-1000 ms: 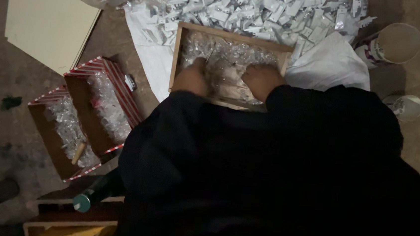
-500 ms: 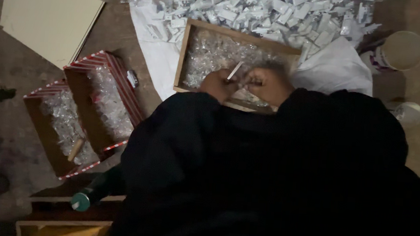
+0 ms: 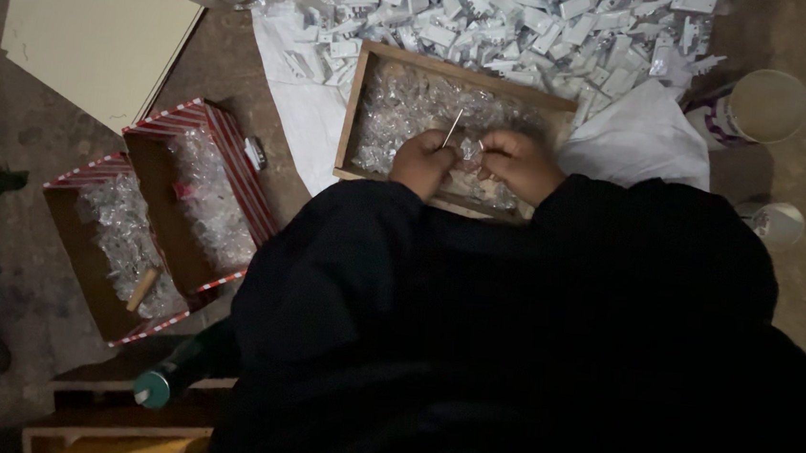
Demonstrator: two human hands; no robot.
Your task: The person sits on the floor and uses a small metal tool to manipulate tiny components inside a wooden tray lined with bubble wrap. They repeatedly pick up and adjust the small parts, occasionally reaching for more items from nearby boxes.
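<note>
— What differs from a second ago?

— Back then both hands were pressed down flat into the wooden tray (image 3: 366,109), buried in the clear wrapped bits. Now they are lifted a little and drawn together over the tray's near edge. The left hand (image 3: 424,163) pinches a thin pale rod (image 3: 453,128), which stands tilted up and away. The right hand (image 3: 521,164) is curled, fingertips closed on a small clear piece (image 3: 469,151) between the two hands.

— So both hands are closed?

— Yes, each gripping something small. The rod already showed half a second ago, so the pick-up is done; the hands have hardly moved since.

— What does that tell you?

— I judge that the rummaging is over and the fine work has begun: rod and piece are brought to meet, just above the tray. Whether they touch yet, I cannot tell; it is dim and small.

— And around them?

— Beyond the tray lies a heap of white parts (image 3: 534,21) on a white sheet (image 3: 302,113). To the left stand two striped boxes (image 3: 174,218) with more clear bits, one holding a short wooden stick (image 3: 141,289). A pale board (image 3: 93,25) lies at the upper left, and a cup (image 3: 762,106) to the right. The dark sleeves hide the wrists.
</note>
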